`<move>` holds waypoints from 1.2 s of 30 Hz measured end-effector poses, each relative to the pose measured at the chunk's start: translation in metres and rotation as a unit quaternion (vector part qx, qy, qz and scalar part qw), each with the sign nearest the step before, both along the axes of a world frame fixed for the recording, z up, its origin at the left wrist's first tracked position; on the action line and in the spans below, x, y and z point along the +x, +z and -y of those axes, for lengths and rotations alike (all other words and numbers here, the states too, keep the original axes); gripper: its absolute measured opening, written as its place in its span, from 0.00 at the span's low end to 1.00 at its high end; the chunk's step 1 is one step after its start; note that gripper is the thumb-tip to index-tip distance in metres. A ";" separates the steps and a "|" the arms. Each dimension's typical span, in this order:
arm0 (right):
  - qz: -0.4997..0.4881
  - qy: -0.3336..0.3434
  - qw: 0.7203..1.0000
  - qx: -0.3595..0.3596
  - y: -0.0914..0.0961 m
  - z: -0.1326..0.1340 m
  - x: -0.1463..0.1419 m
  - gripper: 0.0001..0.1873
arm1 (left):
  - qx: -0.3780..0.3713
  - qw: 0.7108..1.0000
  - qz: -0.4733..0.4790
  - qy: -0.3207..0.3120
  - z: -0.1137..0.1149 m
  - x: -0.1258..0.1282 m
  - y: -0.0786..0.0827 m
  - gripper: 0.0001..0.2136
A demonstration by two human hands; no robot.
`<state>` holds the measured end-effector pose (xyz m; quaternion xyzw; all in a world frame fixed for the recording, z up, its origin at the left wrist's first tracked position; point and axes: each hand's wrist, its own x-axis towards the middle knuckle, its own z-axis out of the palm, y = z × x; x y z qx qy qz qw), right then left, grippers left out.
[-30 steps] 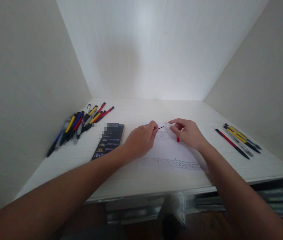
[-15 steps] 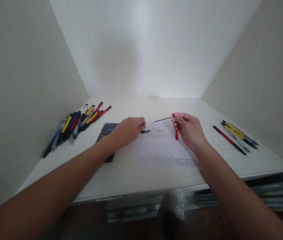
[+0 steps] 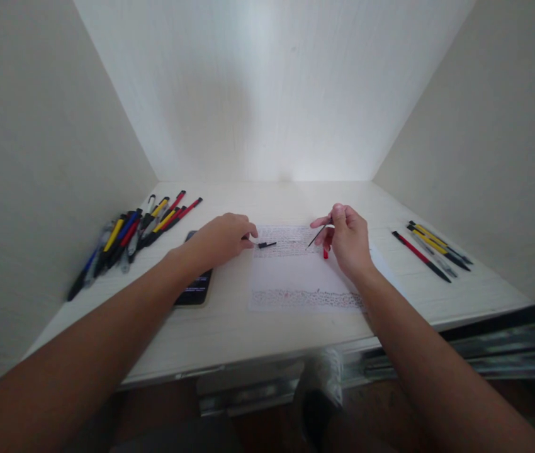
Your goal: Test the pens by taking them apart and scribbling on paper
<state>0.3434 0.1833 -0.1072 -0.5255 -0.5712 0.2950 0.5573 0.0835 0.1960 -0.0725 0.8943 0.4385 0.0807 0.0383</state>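
Note:
My right hand (image 3: 350,242) pinches a thin dark pen refill (image 3: 319,233) between thumb and fingers, its tip slanting down and left over the written sheet of paper (image 3: 296,274). Below those fingers shows a short red pen barrel (image 3: 326,253), mostly hidden; whether it is held too, I cannot tell. My left hand (image 3: 230,238) is over the sheet's left edge, fingers closed, with a small dark piece at the fingertips that is too small to name. Just right of them a small black pen part (image 3: 267,244) lies on the paper.
A dark phone (image 3: 194,290) lies partly under my left forearm. To the left, a pile of pens (image 3: 130,236) in several colours rests near the side wall. Several pens (image 3: 430,251) lie side by side on the right. The desk's front edge (image 3: 248,365) runs below.
The refill in my right hand has swung from nearly level to pointing steeply down and left. The red barrel shows less below the hand. The whole view has shifted slightly.

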 end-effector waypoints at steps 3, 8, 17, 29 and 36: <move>-0.039 -0.002 0.999 -0.006 0.002 0.002 -0.001 0.24 | 0.015 0.999 -0.034 0.001 0.002 0.000 0.003 0.13; -0.114 0.045 0.991 -0.054 0.015 0.008 0.000 0.19 | 0.037 0.995 -0.096 0.015 0.004 0.002 0.006 0.12; -0.058 0.089 0.980 -0.167 0.025 0.041 0.028 0.36 | 0.062 0.987 -0.145 0.024 0.003 0.006 0.001 0.14; 0.048 0.142 0.981 -0.120 0.002 0.056 0.035 0.11 | 0.068 0.989 -0.064 -0.115 0.045 0.046 -0.005 0.14; 0.119 0.104 0.981 -0.108 -0.002 0.051 0.033 0.09 | -0.006 0.990 -0.042 -0.138 0.066 0.059 -0.023 0.25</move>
